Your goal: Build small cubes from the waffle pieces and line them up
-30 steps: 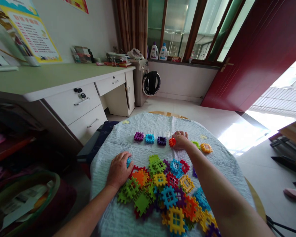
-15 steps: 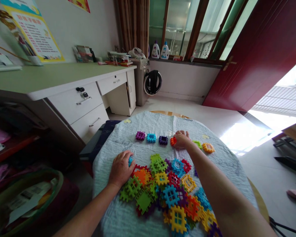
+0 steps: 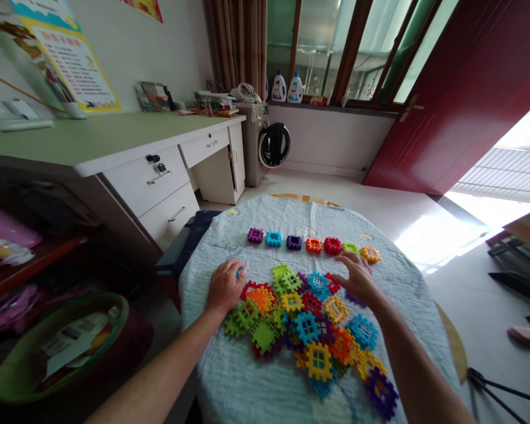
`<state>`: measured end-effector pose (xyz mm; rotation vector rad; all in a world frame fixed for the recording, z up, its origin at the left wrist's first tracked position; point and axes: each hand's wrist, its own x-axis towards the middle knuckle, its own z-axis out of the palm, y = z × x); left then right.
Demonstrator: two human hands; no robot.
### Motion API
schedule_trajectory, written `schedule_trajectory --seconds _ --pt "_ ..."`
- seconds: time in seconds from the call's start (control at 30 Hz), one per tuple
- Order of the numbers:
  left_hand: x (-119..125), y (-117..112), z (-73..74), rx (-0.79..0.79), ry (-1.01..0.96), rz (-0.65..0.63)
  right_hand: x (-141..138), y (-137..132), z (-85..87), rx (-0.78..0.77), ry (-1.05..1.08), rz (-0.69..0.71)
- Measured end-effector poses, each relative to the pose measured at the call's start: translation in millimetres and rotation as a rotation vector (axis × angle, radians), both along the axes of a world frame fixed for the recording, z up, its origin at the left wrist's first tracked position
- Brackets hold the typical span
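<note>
Left hand (image 3: 225,287) is curled around a small light-blue plastic piece (image 3: 239,272), mostly hidden by the fingers, just left of a heap of multicoloured notched plastic squares (image 3: 311,302). Right hand (image 3: 357,277) is loosely spread, right by the green block near the right end of a row of seven boxy notched plastic blocks (image 3: 314,245); can't tell if they touch. Loads of bare pale-blue cloth (image 3: 207,259) toward the left edge, but only a narrow strip between row and heap. Heap's right side crowds the right forearm.
</note>
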<state>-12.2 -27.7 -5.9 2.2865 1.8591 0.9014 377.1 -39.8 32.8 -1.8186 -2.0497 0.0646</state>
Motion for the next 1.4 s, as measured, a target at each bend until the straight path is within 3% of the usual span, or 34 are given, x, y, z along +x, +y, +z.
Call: schedule_trajectory --seconds 0.17,0.33,0.43,0.6,0.83,1.0,1.13,1.4 --pt "-0.1 0.8 -1.2 0.006 0.013 -0.008 46.1 -63.2 -18.5 0.034 0.223 -0.172" --pt "-1.5 2.5 -3.5 0.003 0.013 -0.018 54.5 -92.8 -33.3 -0.035 0.385 -0.407" --pt "-2.5 2.9 -4.3 -0.003 0.001 -0.023 49.6 -96.7 -41.7 0.046 0.407 -0.469" --pt "-3.7 3.6 -0.7 -0.014 -0.099 -0.041 45.3 -97.0 -44.6 0.125 0.359 -0.439" --pt "-16.2 -9.5 11.0 -0.197 -0.334 -0.127 44.0 -98.1 -44.7 0.154 0.307 -0.417" --pt "-26.1 -57.6 2.7 -0.201 -0.039 -0.263 44.5 -98.2 -47.3 0.144 0.268 -0.411" --pt "-18.5 -88.5 -7.2 -0.203 0.135 -0.297 45.9 -97.9 -50.5 0.140 0.244 -0.418" --pt "20.3 -92.3 -3.9 -0.139 0.157 -0.249 44.7 -97.6 -50.0 0.151 0.229 -0.405"
